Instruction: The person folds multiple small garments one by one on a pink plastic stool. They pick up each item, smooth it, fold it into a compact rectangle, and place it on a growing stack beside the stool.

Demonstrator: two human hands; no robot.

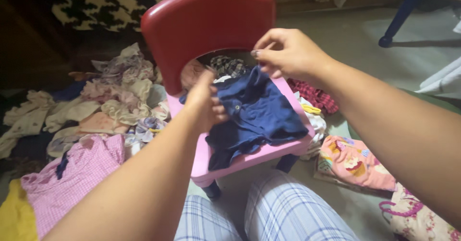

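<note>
A small navy blue shirt [259,113] with buttons lies crumpled on the pink seat [249,160] of a child's chair with a red backrest [206,22]. My left hand [204,104] pinches the shirt's left collar edge. My right hand [288,53] pinches its upper right edge near the backrest. Both hands lift the top of the shirt slightly off the seat.
A heap of pale clothes [110,104] and a pink checked garment [72,178] lie on the floor at left. A red plaid cloth [317,96] and pink printed clothes [353,161] lie at right. My legs in blue checked trousers [269,212] are below the chair.
</note>
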